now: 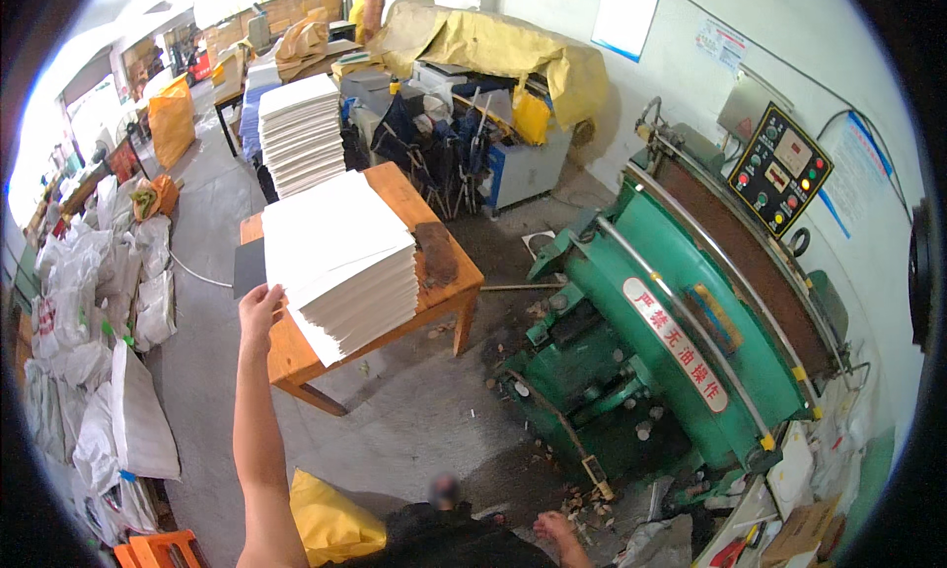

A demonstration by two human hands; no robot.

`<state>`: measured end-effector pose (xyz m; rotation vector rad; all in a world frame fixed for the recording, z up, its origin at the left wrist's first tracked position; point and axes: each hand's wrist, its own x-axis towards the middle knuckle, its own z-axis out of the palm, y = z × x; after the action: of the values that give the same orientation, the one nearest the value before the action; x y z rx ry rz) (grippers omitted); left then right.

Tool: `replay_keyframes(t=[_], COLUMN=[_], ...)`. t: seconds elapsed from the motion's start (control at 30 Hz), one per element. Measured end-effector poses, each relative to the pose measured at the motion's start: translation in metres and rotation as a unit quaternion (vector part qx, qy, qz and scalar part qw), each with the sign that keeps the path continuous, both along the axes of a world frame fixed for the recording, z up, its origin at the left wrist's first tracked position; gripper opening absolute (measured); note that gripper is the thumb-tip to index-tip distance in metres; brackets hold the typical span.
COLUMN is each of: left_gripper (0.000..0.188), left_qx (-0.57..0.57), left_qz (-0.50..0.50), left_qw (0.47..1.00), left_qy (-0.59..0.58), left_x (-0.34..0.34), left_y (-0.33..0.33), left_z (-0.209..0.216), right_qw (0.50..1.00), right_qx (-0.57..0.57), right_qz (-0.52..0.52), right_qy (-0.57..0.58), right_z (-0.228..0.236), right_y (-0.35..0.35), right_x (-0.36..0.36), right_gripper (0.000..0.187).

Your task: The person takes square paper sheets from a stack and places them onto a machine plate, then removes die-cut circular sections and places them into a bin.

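Observation:
A tall stack of white sheets (pixel 340 242) stands on a wooden table (pixel 449 257) ahead of me. The stack's layers look slightly uneven along the near side. My left hand (pixel 261 308) reaches out to its left edge, with thumb and fingers closed on the edge of a white sheet at the top. A dark flat board (pixel 249 268) shows just beyond that hand, beside the stack. My right hand (pixel 558 529) hangs low near my body, fingers loosely apart, with nothing visible in it. A brown patch or pad (pixel 435 254) lies on the table right of the stack.
A large green machine (pixel 681 311) with a black control panel (pixel 780 169) fills the right. Another white stack (pixel 299 134) stands behind the table. Pale sacks (pixel 84 272) line the left. A yellow bag (pixel 330 519) and an orange stool (pixel 158 550) are close below.

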<state>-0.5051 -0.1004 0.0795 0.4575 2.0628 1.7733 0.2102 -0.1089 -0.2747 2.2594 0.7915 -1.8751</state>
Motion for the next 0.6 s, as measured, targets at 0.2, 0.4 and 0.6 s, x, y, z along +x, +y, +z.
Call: replay_keyframes(t=[0.2, 0.4, 0.6], left_gripper=[0.042, 0.054, 0.056], left_qx=[0.229, 0.141, 0.140], left_qz=[-0.119, -0.040, -0.125], left_qw=[0.953, 0.985, 0.967], left_qy=[-0.160, -0.086, -0.171], left_x=[0.039, -0.030, 0.127], left_y=[-0.061, -0.121, -0.017], left_z=[-0.003, -0.048, 0.007], right_qw=[0.963, 0.923, 0.763], right_qx=[0.215, 0.267, 0.487], right_qz=[0.142, -0.048, -0.312], right_qy=[0.081, 0.274, 0.288], right_z=[0.093, 0.308, 0.299], right_y=[0.009, 0.053, 0.184], right_x=[-0.026, -0.021, 0.074], right_gripper=[0.036, 0.038, 0.033])
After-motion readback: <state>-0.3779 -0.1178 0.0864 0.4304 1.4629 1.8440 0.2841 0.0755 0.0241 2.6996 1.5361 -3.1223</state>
